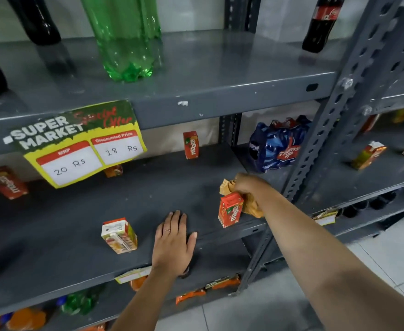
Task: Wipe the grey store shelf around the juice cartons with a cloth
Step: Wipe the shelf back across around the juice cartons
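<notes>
Grey metal shelf (124, 206): right hand (246, 183) clenches crumpled orange cloth (251, 206) at red juice carton's (230, 209) 1 o'clock; left hand (174, 242) flat, released. Sweep round carton, avoid toppling.

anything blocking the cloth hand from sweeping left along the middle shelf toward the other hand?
Yes. A red upright juice carton stands right against the crumpled orange cloth held by the right hand, on its left front side. Further left, the left hand rests flat on the grey metal shelf.
</notes>
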`<state>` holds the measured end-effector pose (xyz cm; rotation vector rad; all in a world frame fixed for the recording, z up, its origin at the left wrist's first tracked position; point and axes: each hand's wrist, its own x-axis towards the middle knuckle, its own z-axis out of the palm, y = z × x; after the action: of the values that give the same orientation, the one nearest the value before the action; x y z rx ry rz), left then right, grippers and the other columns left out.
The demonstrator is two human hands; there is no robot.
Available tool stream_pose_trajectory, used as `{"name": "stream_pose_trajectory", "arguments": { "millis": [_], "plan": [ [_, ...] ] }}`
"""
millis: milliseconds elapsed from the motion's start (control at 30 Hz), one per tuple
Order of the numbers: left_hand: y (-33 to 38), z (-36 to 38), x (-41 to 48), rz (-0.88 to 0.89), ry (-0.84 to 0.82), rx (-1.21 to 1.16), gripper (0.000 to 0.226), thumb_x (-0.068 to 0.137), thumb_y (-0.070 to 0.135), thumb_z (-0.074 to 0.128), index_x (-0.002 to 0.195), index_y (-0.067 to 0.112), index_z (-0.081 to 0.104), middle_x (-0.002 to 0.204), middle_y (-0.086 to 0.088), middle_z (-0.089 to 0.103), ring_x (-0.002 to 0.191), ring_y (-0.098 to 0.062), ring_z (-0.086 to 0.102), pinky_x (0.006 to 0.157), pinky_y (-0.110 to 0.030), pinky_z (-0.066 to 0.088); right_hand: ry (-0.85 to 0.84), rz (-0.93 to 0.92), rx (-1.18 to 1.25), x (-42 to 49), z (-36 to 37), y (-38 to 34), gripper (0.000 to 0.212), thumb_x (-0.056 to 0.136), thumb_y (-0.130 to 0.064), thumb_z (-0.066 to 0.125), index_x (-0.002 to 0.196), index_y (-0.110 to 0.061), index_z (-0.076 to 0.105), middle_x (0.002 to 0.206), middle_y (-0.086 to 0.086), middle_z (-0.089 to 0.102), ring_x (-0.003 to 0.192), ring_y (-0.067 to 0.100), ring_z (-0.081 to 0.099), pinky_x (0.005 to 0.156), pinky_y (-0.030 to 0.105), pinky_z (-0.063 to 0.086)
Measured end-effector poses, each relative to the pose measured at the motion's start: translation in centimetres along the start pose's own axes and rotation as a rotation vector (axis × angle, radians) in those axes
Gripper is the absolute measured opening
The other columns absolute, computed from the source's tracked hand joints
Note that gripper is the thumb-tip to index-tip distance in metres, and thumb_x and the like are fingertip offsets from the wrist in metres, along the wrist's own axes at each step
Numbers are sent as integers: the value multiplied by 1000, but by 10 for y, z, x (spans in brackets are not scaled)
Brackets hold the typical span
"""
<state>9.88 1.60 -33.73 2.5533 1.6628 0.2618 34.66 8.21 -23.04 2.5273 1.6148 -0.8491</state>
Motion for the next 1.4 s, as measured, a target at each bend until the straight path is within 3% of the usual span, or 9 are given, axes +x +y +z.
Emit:
{"name": "stream_pose_trajectory", "arguments": {
  "millis": [233, 433, 567, 700, 767, 900, 1067, 1167, 1400],
  "plan": [
    [-2, -6, -1, 12, -24, -16, 70, 94, 53, 10, 145, 12, 37, 152, -9, 35, 141, -27, 28, 114, -44, 24, 119, 166, 167, -22, 23, 8, 29, 96, -15, 42, 116, 1, 55, 120, 20, 62, 109, 33, 60, 88, 37, 49],
    [-1, -11, -2, 33, -36, -1, 76, 91, 54, 2, 148, 11, 30, 155, -9, 29, 143, -27, 22, 115, -43, 20, 157, 229, 353, -45, 27, 17, 33, 96, -21, 45, 117, 1, 57, 113, 14, 65, 97, 29, 64, 74, 32, 51],
    [-1, -12, -2, 35, -53, 6, 72, 94, 52, 8, 144, 10, 38, 150, -12, 38, 139, -29, 32, 112, -45, 29, 176, 266, 501, -58, 35, 18, 35, 82, -13, 67, 114, -1, 57, 115, 9, 66, 94, 26, 65, 74, 28, 56],
    [-2, -13, -2, 53, -59, 6, 64, 95, 48, 21, 134, 6, 50, 139, -15, 50, 128, -33, 45, 102, -49, 40, 294, 228, 684, -72, 51, 20, 23, 89, -9, 47, 106, -3, 62, 107, 18, 69, 72, 27, 67, 54, 30, 55],
    [-2, -13, -1, 60, -38, 3, 61, 94, 46, 26, 129, 5, 55, 134, -16, 54, 123, -35, 49, 97, -50, 43, 347, 233, 656, -74, 58, 22, 20, 88, -7, 45, 98, -4, 62, 97, 19, 70, 57, 22, 63, 43, 28, 51],
    [-2, -11, -2, 67, -10, 12, 61, 93, 45, 27, 128, 5, 55, 133, -16, 55, 123, -35, 49, 96, -49, 44, 315, 214, 582, -92, 64, 23, 21, 82, -13, 46, 89, -4, 64, 89, 17, 68, 68, 38, 68, 62, 49, 60],
    [-2, -9, -2, 69, 8, 6, 61, 94, 45, 27, 129, 4, 55, 134, -17, 55, 124, -35, 49, 97, -50, 42, 194, 233, 352, -136, 80, 21, 8, 83, -6, 42, 78, -5, 49, 83, 13, 62, 78, 36, 67, 57, 35, 51],
    [-2, -8, -1, 70, 20, 9, 61, 94, 45, 27, 129, 4, 55, 133, -18, 55, 124, -35, 49, 98, -50, 42, 134, 282, 300, -150, 89, 32, 9, 79, -8, 43, 85, -8, 50, 86, 9, 57, 86, 33, 64, 67, 37, 53],
    [-1, -9, -2, 49, 24, 4, 63, 95, 46, 21, 133, 6, 52, 137, -15, 53, 127, -33, 47, 101, -49, 41, 569, 108, 303, -125, 59, 29, 17, 70, -12, 48, 76, -14, 63, 81, 11, 66, 75, 36, 62, 62, 34, 50]
  ]
}}
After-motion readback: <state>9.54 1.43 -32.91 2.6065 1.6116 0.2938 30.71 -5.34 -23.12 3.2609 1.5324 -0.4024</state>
